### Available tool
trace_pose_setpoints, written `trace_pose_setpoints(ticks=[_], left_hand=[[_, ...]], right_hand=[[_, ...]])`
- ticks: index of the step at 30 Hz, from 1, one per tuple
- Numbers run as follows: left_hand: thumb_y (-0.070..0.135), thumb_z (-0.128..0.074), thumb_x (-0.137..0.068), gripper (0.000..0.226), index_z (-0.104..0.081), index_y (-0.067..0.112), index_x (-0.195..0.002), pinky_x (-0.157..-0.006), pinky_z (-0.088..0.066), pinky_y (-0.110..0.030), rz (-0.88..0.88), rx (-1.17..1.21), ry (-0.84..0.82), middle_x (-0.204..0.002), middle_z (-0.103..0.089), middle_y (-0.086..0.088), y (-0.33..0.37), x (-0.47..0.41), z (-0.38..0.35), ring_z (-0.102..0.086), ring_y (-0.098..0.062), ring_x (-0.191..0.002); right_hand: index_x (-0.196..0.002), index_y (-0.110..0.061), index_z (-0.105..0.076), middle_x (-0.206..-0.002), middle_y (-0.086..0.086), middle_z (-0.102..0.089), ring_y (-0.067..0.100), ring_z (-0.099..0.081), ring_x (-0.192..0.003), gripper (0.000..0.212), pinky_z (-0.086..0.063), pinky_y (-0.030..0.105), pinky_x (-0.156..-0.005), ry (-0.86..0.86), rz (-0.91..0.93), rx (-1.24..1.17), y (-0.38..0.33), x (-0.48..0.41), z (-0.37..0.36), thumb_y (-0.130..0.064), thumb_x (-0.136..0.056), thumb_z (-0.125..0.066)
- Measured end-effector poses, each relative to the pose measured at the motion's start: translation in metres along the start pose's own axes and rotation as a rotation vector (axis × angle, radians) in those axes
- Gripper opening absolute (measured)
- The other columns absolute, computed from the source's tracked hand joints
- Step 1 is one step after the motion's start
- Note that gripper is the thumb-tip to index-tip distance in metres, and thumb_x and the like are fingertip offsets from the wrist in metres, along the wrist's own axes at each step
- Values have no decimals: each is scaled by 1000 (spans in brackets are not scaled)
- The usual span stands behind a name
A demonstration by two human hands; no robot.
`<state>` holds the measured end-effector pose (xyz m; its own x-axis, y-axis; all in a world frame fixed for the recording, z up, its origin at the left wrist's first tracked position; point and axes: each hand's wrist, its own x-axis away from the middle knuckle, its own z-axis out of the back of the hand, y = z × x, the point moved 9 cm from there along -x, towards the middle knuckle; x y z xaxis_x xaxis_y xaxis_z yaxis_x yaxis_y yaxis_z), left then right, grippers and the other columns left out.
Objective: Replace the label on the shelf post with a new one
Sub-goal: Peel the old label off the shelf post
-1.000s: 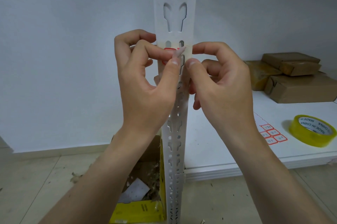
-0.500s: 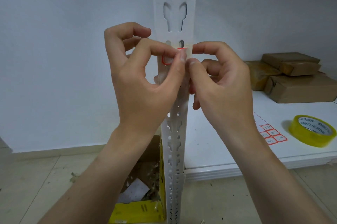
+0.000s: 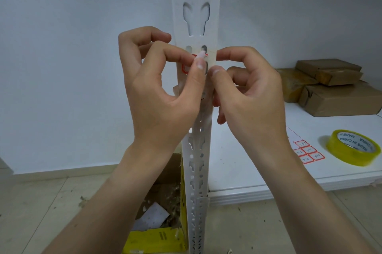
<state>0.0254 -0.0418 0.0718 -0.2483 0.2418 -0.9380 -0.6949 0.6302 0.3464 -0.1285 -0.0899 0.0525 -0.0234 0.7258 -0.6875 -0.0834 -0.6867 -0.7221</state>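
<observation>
Up close, a person's left hand (image 3: 163, 96) pinches the peeled corner of a red-bordered white paper label (image 3: 187, 67) stuck on the white perforated metal shelf post (image 3: 196, 16), while the right hand (image 3: 248, 96) is curled against the post's other edge, its grip unclear. Further back, a sheet of red-bordered stickers (image 3: 308, 151) and a yellowish roll of clear tape (image 3: 353, 147) lie on the white shelf board (image 3: 237, 162), with brown cardboard parcels (image 3: 330, 88) beyond.

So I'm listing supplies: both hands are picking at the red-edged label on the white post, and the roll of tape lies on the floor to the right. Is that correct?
Not quite. In the head view the roll of tape lies on the white shelf, not on the floor. The rest holds: the left hand and right hand are picking at the red-edged label on the white post.
</observation>
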Motion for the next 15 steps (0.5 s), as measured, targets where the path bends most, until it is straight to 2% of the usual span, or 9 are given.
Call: trace_pose_setpoints(ticks=[7, 13, 15], left_hand=[[22, -74, -94, 15, -61, 20, -88, -88, -54, -31, -17, 1, 11, -112, -55, -19, 2, -1, 1, -53, -15, -113], [22, -76, -94, 15, -62, 22, -88, -87, -55, -41, -34, -9, 21, -111, -53, -14, 3, -1, 4, -55, -17, -112], [23, -76, -94, 14, -63, 22, -89, -87, -55, -40, -42, -12, 25, -111, -52, -11, 4, -2, 5, -55, -18, -112]], right_hand=[[-112, -20, -63, -61, 5, -64, 21, -67, -56, 15, -56, 31, -50, 38, 62, 21, -8, 1, 4, -19, -98, -69], [-108, -23, -63, -62, 7, -65, 20, -66, -52, 16, -54, 33, -48, 50, 55, 16, -9, 0, 5, -19, -96, -72], [-108, -23, -62, -62, 6, -66, 19, -65, -51, 16, -54, 33, -48, 46, 55, 18, -9, 1, 5, -18, -96, -71]])
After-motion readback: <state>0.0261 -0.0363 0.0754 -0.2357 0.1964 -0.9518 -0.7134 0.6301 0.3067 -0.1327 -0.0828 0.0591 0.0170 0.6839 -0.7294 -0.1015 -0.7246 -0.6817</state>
